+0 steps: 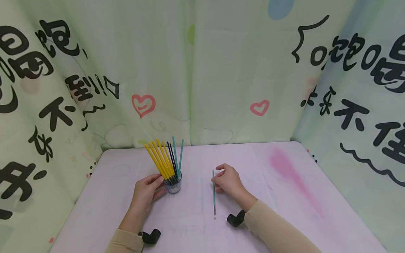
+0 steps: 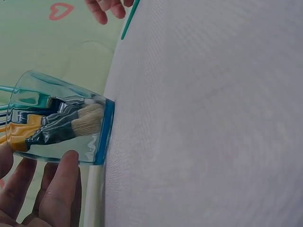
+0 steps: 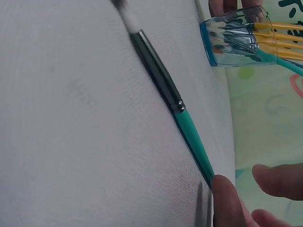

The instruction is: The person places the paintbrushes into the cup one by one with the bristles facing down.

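A clear glass cup (image 1: 173, 188) with a blue base stands on the table. It holds several paintbrushes (image 2: 87, 120), bristles down, with yellow, black and teal handles. My left hand (image 1: 147, 193) is at the cup's left side. Its thumb is near the rim and its extended fingers are beside the glass, not wrapped round it. To the right, a single teal paintbrush (image 1: 214, 196) points its bristles toward me. My right hand (image 1: 231, 181) is over its handle. One fingertip (image 3: 226, 201) touches the handle, while another finger stands apart from it.
A pale pink cloth covers the table (image 1: 190, 225), with a darker pink streak at the right. Light green curtains (image 1: 221, 70) with black lettering and red hearts close in the back and sides. A black wrist device (image 1: 151, 237) sits at each sleeve.
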### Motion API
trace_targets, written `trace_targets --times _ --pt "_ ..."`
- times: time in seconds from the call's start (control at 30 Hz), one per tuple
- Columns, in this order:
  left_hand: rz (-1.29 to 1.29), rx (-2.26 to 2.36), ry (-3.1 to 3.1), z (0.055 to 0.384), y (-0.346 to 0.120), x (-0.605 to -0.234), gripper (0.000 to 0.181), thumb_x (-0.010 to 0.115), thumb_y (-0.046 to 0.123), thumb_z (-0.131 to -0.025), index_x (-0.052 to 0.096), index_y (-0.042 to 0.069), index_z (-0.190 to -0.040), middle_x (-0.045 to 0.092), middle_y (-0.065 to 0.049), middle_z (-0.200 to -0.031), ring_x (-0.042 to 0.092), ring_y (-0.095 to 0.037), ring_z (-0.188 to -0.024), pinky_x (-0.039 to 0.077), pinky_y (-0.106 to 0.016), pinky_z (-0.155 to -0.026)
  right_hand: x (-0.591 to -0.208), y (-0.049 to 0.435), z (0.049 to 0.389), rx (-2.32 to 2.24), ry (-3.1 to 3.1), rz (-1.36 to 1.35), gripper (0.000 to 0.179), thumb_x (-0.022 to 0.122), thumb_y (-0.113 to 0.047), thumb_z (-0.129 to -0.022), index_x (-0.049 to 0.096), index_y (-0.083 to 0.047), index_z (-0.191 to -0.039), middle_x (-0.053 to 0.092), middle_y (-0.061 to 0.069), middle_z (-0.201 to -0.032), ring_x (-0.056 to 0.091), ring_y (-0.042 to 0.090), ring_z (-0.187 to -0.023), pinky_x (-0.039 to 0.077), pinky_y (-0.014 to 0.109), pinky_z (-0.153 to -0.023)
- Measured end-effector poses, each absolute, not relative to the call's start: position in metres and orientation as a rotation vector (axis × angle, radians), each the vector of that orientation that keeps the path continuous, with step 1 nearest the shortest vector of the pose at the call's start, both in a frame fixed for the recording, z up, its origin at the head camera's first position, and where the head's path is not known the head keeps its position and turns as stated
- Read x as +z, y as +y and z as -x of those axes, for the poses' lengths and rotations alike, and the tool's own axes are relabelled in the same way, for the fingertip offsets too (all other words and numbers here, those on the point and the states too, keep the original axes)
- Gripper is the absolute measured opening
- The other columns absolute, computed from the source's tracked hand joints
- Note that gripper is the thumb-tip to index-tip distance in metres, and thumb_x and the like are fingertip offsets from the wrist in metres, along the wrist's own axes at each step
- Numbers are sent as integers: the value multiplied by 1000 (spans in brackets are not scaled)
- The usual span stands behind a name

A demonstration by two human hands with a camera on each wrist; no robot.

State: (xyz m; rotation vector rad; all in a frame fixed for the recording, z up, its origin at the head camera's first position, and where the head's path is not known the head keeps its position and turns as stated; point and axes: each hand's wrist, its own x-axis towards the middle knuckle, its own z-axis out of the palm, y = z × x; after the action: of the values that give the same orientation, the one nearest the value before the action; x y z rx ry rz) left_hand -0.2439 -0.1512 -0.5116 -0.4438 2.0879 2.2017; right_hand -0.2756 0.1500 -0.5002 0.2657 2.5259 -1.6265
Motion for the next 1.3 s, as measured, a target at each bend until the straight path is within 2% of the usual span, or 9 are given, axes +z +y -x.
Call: trace_targets --times 0.2,0.37,0.47,0.63,0.77,0.9,1.13,1.3 --pt "440 2198 2093 244 -151 -511 40 71 19 -106 68 -2 -139 64 -26 -146 74 -17 -106 67 -44 -95 -503 149 276 -1557 2547 -250 51 84 0 -86 62 -4 -132 69 11 -96 68 18 -56 65 31 -55" --pt "444 2191 2100 244 -151 -511 40 71 20 -106 68 -1 -140 64 -25 -145 74 -19 -107 67 -43 -95 -504 146 277 -1462 2609 -219 49 86 -3 -85 63 -3 -127 71 7 -83 63 16 -50 60 28 -54" --pt "446 2193 2095 244 -151 -511 40 71 20 -106 68 -1 -139 64 -25 -145 74 -19 -108 67 -43 -95 -504 143 278 -1337 2679 -193 51 88 -8 -84 62 -4 -128 70 5 -73 62 16 -47 54 26 -58" --pt "441 2190 2097 243 -151 -511 39 71 20 -106 68 -1 -139 64 -26 -145 74 -19 -107 67 -44 -96 -508 137 280 -1083 2836 -161 54 92 -12 -81 65 -4 -127 66 1 -66 62 14 -51 49 26 -65" --pt "445 2181 2106 243 -151 -512 38 70 19 -106 69 0 -139 65 -25 -144 74 -18 -107 67 -42 -95 -510 133 283 -982 2918 -168 47 83 -3 -81 68 -3 -125 66 2 -70 61 16 -60 47 26 -62" --pt "448 2173 2112 244 -151 -513 36 70 19 -106 69 1 -138 65 -24 -144 74 -19 -108 67 -41 -95 -506 132 283 -970 2913 -182 43 71 3 -80 70 -2 -123 67 4 -73 62 18 -60 47 24 -56" --pt "436 2180 2109 243 -151 -512 39 70 20 -106 68 -1 -139 65 -25 -145 74 -18 -107 67 -42 -95 -503 136 288 -1004 2809 -215 34 72 0 -83 72 -4 -117 69 5 -72 61 14 -52 48 22 -52" --pt "441 2185 2108 243 -150 -510 38 70 19 -106 68 -1 -139 65 -25 -144 74 -18 -106 67 -43 -96 -501 140 291 -1190 2661 -286 37 66 2 -85 73 -5 -120 70 9 -88 61 15 -55 53 21 -49"
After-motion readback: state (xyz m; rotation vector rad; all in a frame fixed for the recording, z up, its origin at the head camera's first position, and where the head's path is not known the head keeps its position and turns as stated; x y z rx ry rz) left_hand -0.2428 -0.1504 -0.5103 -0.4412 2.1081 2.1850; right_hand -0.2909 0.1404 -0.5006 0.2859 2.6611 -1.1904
